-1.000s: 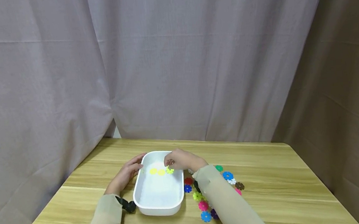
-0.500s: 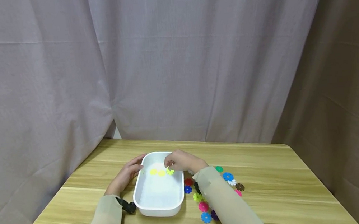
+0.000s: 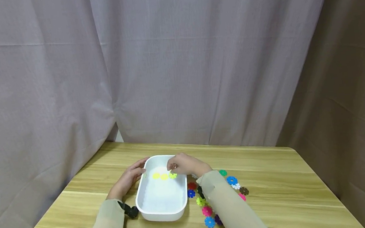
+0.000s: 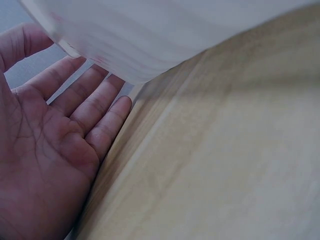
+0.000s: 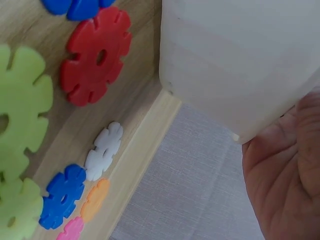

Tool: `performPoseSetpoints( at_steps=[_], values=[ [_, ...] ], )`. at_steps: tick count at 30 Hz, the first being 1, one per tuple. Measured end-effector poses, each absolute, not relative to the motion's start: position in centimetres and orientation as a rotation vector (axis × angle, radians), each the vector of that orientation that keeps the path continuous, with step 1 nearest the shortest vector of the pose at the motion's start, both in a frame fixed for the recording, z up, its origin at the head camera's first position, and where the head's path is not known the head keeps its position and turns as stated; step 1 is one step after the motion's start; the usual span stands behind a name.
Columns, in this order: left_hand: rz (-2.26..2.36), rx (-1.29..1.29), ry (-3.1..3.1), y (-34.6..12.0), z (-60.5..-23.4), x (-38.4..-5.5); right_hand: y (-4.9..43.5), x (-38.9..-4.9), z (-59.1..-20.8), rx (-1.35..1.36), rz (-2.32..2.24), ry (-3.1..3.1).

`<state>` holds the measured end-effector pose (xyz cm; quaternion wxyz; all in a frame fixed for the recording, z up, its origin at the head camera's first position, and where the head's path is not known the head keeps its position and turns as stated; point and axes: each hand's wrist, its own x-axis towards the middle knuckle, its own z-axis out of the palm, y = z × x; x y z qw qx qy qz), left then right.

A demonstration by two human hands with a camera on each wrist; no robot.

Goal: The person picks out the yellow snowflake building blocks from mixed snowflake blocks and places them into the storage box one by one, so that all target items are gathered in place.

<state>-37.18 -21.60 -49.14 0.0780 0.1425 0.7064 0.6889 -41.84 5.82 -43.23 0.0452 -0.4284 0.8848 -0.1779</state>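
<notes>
A white plastic tray (image 3: pixel 162 196) stands on the wooden table. Along its left side my left hand (image 3: pixel 130 178) holds the wall, thumb over the rim and the other fingers against the outside. The left wrist view shows this palm (image 4: pixel 47 145) beside the tray's wall. Reaching over the right rim, my right hand (image 3: pixel 185 163) has its fingertips inside the tray, pinching a yellow-green notched snowflake disc (image 3: pixel 173 176). To its left on the tray floor lie two yellow discs (image 3: pixel 164 176). In the right wrist view, the tray wall hides my right fingertips.
Several snowflake discs lie on the table right of the tray, among them a red disc (image 5: pixel 96 56), a blue disc (image 3: pixel 231 180) and a brown disc (image 3: pixel 244 191). My right forearm (image 3: pixel 232 204) passes over some of them. A grey curtain (image 3: pixel 164 64) hangs behind the table.
</notes>
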Motion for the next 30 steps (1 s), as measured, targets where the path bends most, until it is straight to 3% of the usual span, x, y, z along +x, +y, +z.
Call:
performPoseSetpoints(
  at_steps=[30],
  values=[
    [2.068, 0.455, 2.121, -21.4, -49.2, -37.3, 6.3, -40.1, -42.4, -1.292, -0.900, 2.647]
  ],
)
